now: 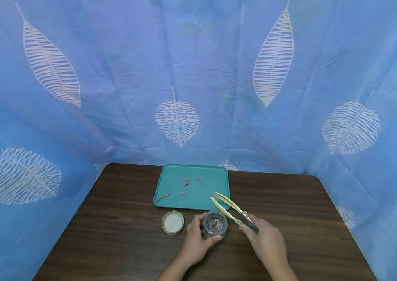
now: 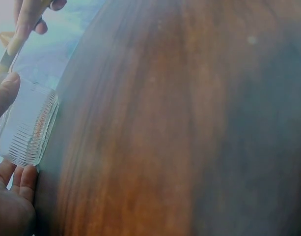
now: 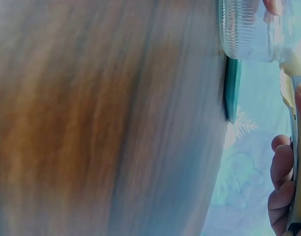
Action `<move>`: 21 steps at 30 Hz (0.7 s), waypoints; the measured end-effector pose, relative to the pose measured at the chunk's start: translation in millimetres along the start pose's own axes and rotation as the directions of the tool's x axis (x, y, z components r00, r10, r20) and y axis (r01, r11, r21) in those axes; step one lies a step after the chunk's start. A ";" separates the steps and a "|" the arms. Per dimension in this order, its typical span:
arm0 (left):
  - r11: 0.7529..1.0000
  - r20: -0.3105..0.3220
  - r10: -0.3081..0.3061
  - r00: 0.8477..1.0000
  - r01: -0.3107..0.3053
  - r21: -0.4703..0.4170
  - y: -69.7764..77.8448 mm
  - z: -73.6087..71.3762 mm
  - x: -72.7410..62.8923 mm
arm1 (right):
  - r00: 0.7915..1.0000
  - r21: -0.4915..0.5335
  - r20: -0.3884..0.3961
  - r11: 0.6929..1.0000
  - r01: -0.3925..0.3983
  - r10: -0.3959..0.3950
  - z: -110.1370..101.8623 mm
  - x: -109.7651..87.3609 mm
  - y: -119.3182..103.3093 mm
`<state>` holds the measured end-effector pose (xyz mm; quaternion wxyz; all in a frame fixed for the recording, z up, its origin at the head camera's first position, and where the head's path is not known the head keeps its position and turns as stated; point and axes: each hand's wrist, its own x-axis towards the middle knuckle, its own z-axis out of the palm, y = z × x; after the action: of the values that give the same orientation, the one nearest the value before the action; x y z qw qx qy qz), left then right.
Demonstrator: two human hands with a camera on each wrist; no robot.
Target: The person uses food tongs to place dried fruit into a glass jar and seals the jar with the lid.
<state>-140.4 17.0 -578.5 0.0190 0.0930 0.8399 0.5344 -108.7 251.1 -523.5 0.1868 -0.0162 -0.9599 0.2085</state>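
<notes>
clear ribbed jar [image 1: 222, 231]: mouth up, pale strips [image 1: 216, 224] inside | yellow-tipped tongs [image 1: 231, 203]: arms parted, slanted, just beside jar

Even, soft light fills the head view. In the left wrist view, the blurred tabletop [image 2: 135, 123] beside the left fingers [image 2: 27, 181] dims well apart from them; in the right, the hazy curtain [image 3: 241, 184] behind the right fingers [image 3: 282, 160] looks washed-out.

Bare and uncovered, a left forearm [image 1: 173, 271] and a right forearm [image 1: 283, 271] angle inward toward each other. The left hand [image 1: 194, 240] curves wide, thumb [image 1: 214, 239] spread from its fingers [image 1: 196, 223]; the right hand [image 1: 269, 240], near but not touching it, curls into a grip.
</notes>
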 end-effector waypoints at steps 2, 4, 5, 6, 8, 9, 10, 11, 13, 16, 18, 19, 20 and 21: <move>1.000 0.005 -0.004 1.000 0.004 0.000 0.4 -0.7 -0.3 | 1.000 -0.009 -0.002 1.000 0.003 -0.003 -3.3 -3.0 -0.3; 1.000 0.009 -0.006 1.000 0.006 0.001 0.7 -1.2 -0.6 | 1.000 -0.013 -0.004 1.000 0.002 -0.002 -6.3 -5.9 -0.8; 1.000 0.011 -0.006 1.000 0.006 0.001 0.8 -1.3 -0.8 | 1.000 -0.016 -0.005 1.000 0.001 -0.001 -7.8 -7.2 -1.0; 1.000 0.012 -0.004 1.000 0.004 0.001 0.7 -1.3 -0.9 | 1.000 -0.017 -0.004 1.000 -0.001 0.001 -9.2 -8.6 -1.2; 1.000 0.012 -0.002 1.000 0.002 0.003 0.2 -1.1 -1.0 | 1.000 -0.021 0.002 1.000 -0.006 0.006 -11.9 -11.3 -1.5; 1.000 0.012 -0.001 1.000 0.001 0.003 0.0 -1.0 -1.1 | 1.000 -0.020 0.005 1.000 -0.008 0.008 -13.1 -12.8 -1.7; 1.000 0.011 0.000 1.000 0.000 0.002 -0.3 -0.9 -1.1 | 1.000 -0.019 0.009 1.000 -0.009 0.009 -14.6 -14.2 -1.9; 1.000 0.011 0.001 1.000 -0.001 0.003 -0.7 -0.7 -1.0 | 1.000 -0.014 0.012 1.000 -0.008 0.008 -16.1 -15.8 -2.2; 1.000 0.014 0.004 1.000 -0.004 0.000 -1.5 -0.5 -0.8 | 1.000 -0.008 0.014 1.000 -0.006 0.006 -19.0 -19.0 -2.7; 1.000 0.020 0.004 1.000 -0.004 -0.005 -1.5 -0.6 -0.7 | 1.000 -0.006 0.009 1.000 0.003 -0.003 -23.1 -24.5 -3.2; 1.000 0.024 0.007 1.000 -0.006 -0.010 -1.1 -1.0 -0.9 | 1.000 -0.010 0.001 1.000 0.015 -0.015 -25.1 -28.2 -3.1; 1.000 0.026 0.003 1.000 -0.003 -0.010 -0.5 -1.3 -1.1 | 1.000 -0.014 0.000 1.000 0.020 -0.020 -25.8 -29.9 -3.0; 1.000 0.025 0.003 1.000 -0.003 -0.011 -0.2 -1.4 -1.2 | 1.000 -0.015 0.000 1.000 0.024 -0.024 -26.4 -31.7 -3.0; 1.000 0.026 0.003 1.000 -0.003 -0.009 0.1 -1.5 -1.5 | 1.000 -0.016 0.000 0.999 0.028 -0.028 -27.0 -33.4 -2.9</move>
<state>-139.1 15.4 -577.9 0.0295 0.1010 0.8369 0.5372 -67.6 255.4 -511.3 0.1895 -0.0042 -0.9617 0.1980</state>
